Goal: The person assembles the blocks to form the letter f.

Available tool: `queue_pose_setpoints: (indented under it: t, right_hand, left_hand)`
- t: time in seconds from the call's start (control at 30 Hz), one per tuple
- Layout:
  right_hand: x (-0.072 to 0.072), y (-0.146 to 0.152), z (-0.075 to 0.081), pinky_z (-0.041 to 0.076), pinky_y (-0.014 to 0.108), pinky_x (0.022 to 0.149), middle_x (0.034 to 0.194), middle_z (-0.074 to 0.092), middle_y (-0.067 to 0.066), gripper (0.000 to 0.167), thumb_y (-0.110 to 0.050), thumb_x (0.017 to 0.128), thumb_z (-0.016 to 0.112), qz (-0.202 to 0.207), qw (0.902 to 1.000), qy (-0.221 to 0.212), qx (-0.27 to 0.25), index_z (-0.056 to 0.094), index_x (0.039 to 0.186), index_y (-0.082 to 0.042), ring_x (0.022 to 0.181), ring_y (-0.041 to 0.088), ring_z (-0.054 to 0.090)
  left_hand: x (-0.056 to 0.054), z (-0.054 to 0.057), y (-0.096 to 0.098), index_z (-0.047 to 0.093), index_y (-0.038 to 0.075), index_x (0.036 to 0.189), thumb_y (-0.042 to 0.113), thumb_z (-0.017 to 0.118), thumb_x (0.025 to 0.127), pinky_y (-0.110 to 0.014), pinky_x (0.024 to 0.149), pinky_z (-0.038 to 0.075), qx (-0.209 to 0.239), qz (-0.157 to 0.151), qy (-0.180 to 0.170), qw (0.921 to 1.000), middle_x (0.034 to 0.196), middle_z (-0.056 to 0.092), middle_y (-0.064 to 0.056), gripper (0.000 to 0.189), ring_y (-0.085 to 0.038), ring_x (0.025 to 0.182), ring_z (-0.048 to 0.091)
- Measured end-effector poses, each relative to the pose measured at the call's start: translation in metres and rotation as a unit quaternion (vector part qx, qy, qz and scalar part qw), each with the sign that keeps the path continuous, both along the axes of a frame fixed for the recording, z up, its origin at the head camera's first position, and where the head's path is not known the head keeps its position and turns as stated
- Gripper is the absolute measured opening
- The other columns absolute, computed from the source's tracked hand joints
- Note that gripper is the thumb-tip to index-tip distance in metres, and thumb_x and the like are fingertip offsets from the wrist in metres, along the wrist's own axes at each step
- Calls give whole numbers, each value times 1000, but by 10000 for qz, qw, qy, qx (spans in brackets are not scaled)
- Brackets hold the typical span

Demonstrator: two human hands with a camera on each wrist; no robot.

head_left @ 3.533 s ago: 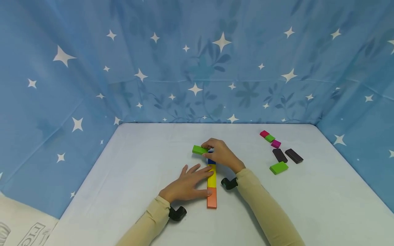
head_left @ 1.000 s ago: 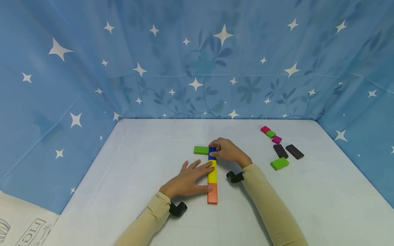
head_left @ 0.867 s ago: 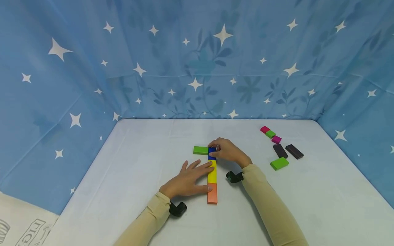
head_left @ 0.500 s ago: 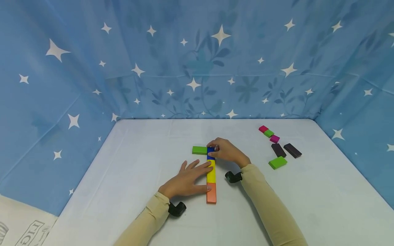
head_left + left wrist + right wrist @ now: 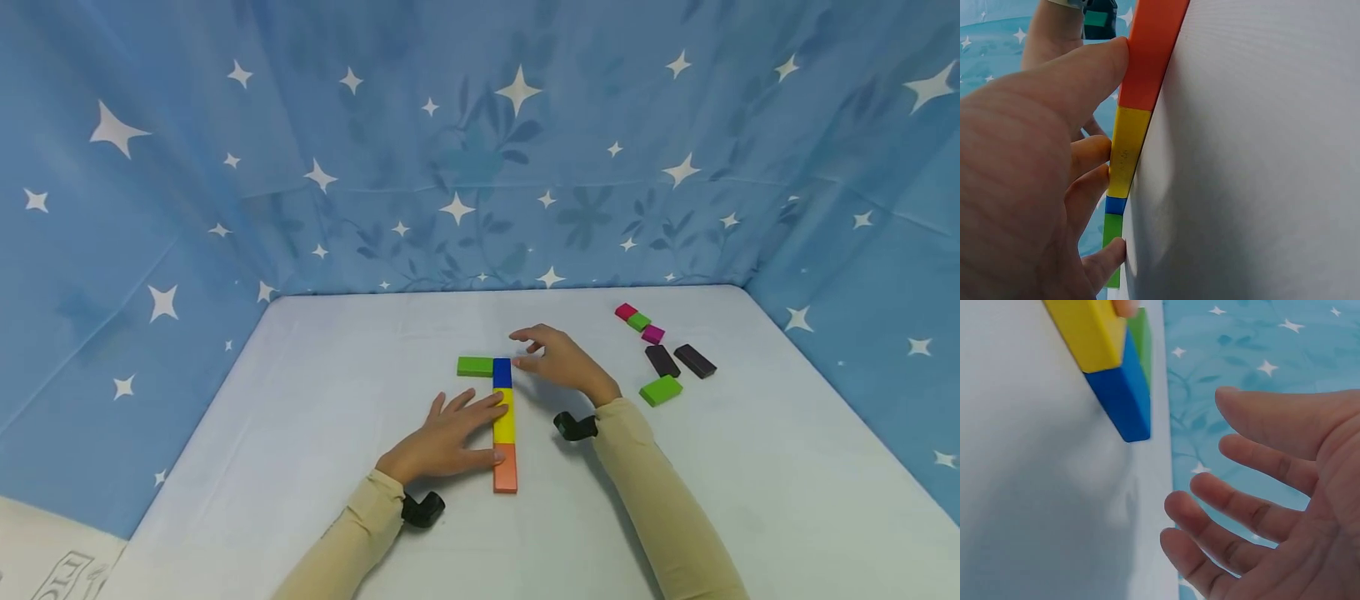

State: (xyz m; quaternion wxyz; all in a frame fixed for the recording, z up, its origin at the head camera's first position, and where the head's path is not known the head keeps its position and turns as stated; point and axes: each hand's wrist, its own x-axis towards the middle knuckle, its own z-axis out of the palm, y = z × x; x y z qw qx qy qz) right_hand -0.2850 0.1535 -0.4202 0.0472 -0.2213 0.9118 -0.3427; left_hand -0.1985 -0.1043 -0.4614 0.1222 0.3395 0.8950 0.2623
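L hand [image 5: 438, 442]: fingers extended, on yellow blk [image 5: 504, 428] & orange blk [image 5: 506, 477]. R hand [image 5: 560, 358]: loose, empty, nr blue blk [image 5: 502, 372]. Rec.: light press, joints flush.

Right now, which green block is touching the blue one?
The green block set against the left side of the blue block. The small green piece and the other green block lie off to the right.

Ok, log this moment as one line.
left hand: fingers on yellow block, thumb on orange block | right hand: holds nothing, beside blue block | green block: against blue block's left side
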Motion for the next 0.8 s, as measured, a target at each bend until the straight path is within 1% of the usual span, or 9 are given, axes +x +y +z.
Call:
queue_pose_setpoints:
  t: [0.1,0.23,0.47,0.6,0.8]
  right_hand:
    - [3,6,3,53,56,105,148,60,20,48,-21,106,70,-60,9999,-6,-83,61,149,-2,125,39,61]
    - [7,17,8,50,58,109,150,59,19,48,-22,106,70,-94,9996,55,-243,61,149,-3,130,42,59]
    - [13,46,20,48,58,110,152,58,16,44,-23,106,70,-304,9977,192,-574,64,147,-8,134,44,57]
    - [20,62,29,48,59,110,153,57,16,44,-23,107,70,-402,9970,282,-591,64,147,-6,134,44,57]
    - [29,85,42,46,58,111,153,56,17,43,-17,107,69,-471,9961,261,-693,63,148,-4,135,41,56]
  left_hand:
    - [0,0,0,45,24,166,55,65,104,-70,124,-1,26,19,-29,10000,175,31,4,73,-36,163,16]
    - [1,1,-1,45,23,166,55,66,103,-70,125,-1,45,29,-59,10000,175,30,4,73,-36,163,16]
    - [2,1,0,45,24,166,56,65,103,-69,125,-2,61,42,-66,10000,174,31,5,73,-36,163,16]
    - [2,0,0,45,23,166,56,65,103,-70,125,-2,102,6,-51,9999,174,31,4,73,-36,163,15]
    - [2,-1,0,45,22,166,56,65,103,-69,125,-3,160,-17,-38,9999,175,30,4,74,-37,163,15]
